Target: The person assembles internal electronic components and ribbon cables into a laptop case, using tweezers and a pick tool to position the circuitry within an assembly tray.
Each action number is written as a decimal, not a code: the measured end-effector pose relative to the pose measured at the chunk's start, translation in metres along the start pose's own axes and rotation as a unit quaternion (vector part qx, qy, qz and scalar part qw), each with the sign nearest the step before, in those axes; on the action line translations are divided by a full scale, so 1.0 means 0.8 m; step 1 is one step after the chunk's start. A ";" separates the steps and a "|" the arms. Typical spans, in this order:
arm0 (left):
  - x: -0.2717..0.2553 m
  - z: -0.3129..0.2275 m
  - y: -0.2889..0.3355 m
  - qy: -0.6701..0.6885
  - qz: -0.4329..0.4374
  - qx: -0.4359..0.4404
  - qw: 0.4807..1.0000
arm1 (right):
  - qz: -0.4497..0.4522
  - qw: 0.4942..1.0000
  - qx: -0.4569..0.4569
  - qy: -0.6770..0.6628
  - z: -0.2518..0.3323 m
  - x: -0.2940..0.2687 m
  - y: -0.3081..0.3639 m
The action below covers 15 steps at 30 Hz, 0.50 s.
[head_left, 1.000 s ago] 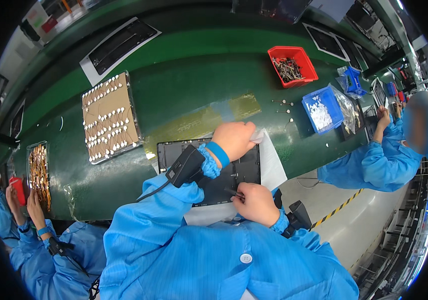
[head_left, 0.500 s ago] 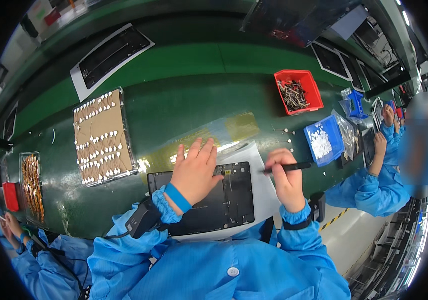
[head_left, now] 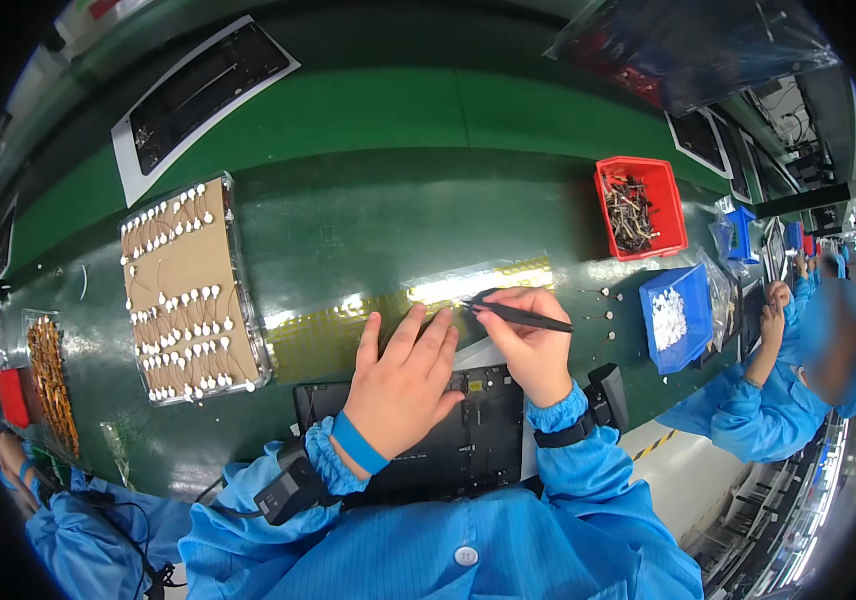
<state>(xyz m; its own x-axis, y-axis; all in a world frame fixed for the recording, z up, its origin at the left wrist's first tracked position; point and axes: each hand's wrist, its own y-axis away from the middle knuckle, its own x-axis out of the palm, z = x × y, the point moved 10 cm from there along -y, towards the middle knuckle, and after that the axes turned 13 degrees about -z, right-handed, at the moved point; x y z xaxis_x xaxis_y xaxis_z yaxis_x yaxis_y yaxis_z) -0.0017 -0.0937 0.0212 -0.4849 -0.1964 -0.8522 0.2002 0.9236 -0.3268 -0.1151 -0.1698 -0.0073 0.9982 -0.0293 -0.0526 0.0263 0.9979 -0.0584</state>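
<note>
My left hand [head_left: 398,395] lies flat with fingers spread, its palm over a black device panel [head_left: 493,425] and its fingertips reaching the table just beyond. Between the fingers of my right hand [head_left: 538,355] is a pair of black tweezers [head_left: 538,319]. Their tip points left, at a clear sheet with rows of small yellow pieces [head_left: 323,335] that lies past the panel's far edge. Whether the tip grips anything is too small to tell. White paper [head_left: 483,355] shows beneath the panel, partly covered by my hands.
On the left stands a tray [head_left: 183,275] of white-ended wires. A red bin [head_left: 666,210] of small metal parts and a blue bin [head_left: 693,335] of white pieces stand right, with loose wired parts [head_left: 606,315] nearby. A co-worker [head_left: 748,410] sits at far right.
My right hand has moved left and away from me, bringing the tweezers' tip to the yellow-pieced sheet. My left hand stays spread on the panel. The head view has shifted slightly.
</note>
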 end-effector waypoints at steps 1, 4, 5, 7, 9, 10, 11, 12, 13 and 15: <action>0.001 0.000 -0.001 0.000 0.001 0.001 1.000 | -0.001 1.000 0.002 0.002 -0.002 -0.001 0.000; 0.002 0.001 -0.002 0.003 0.004 -0.003 1.000 | -0.005 1.000 -0.021 0.008 0.000 -0.002 0.001; 0.002 0.002 -0.002 0.003 0.003 -0.004 1.000 | -0.012 1.000 -0.024 0.013 0.000 -0.003 0.001; 0.003 0.004 0.000 0.005 0.002 -0.008 1.000 | -0.017 0.999 -0.023 0.019 -0.001 -0.003 0.002; 0.003 0.004 0.000 0.006 0.000 -0.009 1.000 | -0.016 0.999 -0.034 0.034 0.001 -0.003 0.002; 0.003 0.004 0.000 0.007 -0.001 -0.009 1.000 | -0.016 0.999 -0.032 0.035 0.001 -0.003 0.002; 0.002 0.004 -0.001 0.008 -0.002 -0.010 1.000 | -0.022 0.999 -0.033 0.035 0.001 -0.005 0.002; 0.003 0.004 -0.001 0.009 0.000 -0.011 1.000 | -0.028 0.998 -0.035 0.035 0.002 -0.006 0.002; 0.003 0.004 -0.001 0.010 -0.001 -0.011 1.000 | -0.028 0.998 -0.033 0.036 0.002 -0.006 0.003; 0.003 0.004 -0.001 0.011 0.000 -0.013 1.000 | -0.020 0.998 -0.038 0.042 0.005 -0.005 0.003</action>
<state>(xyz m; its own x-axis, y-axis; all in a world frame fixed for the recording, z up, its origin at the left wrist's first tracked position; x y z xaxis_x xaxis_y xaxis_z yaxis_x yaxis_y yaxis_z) -0.0004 -0.0957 0.0183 -0.5034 -0.1896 -0.8430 0.1788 0.9316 -0.3163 -0.1188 -0.1672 -0.0034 0.9881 -0.0780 -0.1327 0.0595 0.9887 -0.1376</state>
